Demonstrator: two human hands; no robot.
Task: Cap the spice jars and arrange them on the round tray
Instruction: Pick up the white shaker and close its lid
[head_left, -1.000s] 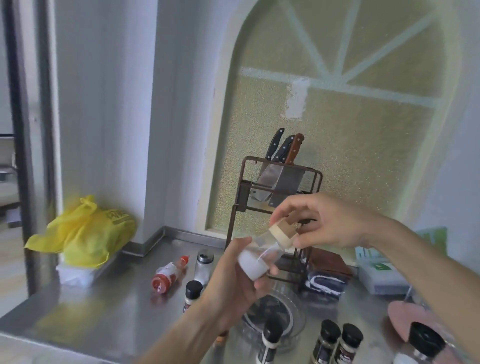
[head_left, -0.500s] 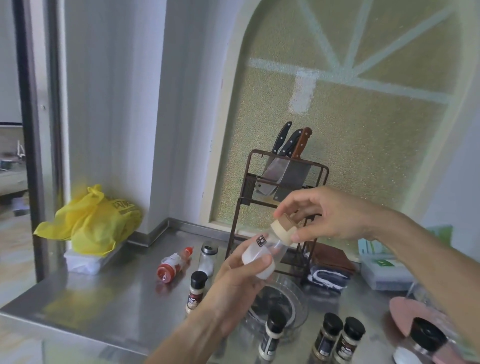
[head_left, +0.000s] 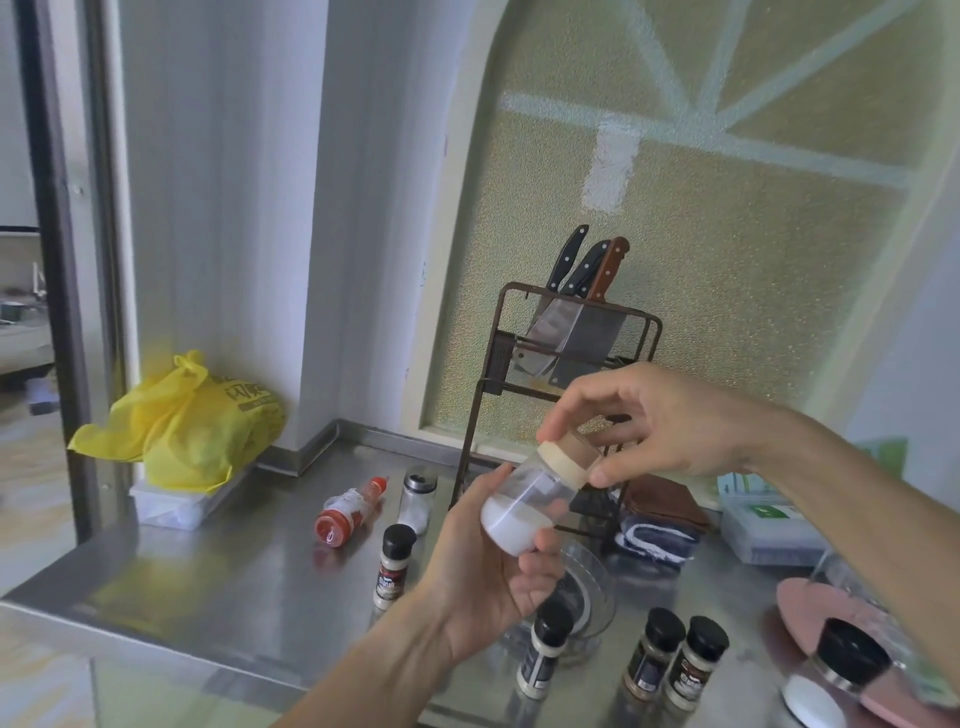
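Observation:
My left hand (head_left: 488, 577) holds a clear jar of white powder (head_left: 524, 512), tilted, above the counter. My right hand (head_left: 660, 421) pinches the jar's beige cap (head_left: 566, 457), which sits on the jar's mouth. A clear round glass tray (head_left: 592, 587) lies on the steel counter below the jar, partly hidden by my left hand. Black-capped spice jars stand around it: one to the left (head_left: 395, 566), one at its front (head_left: 545, 649), two to its right (head_left: 675, 660). A silver-capped shaker (head_left: 417, 503) stands behind, and a red-capped bottle (head_left: 350, 512) lies on its side.
A wire rack with knives (head_left: 571, 332) stands behind the tray. A yellow bag (head_left: 187, 426) rests on a white box at the back left. Folded cloths (head_left: 660, 525), a plastic box (head_left: 763, 530), a pink plate (head_left: 821, 613) and a black-lidded jar (head_left: 847, 665) are on the right.
The jar has tilted and turned in my left hand while my right hand keeps its grip on the beige cap. The view has shifted slightly.

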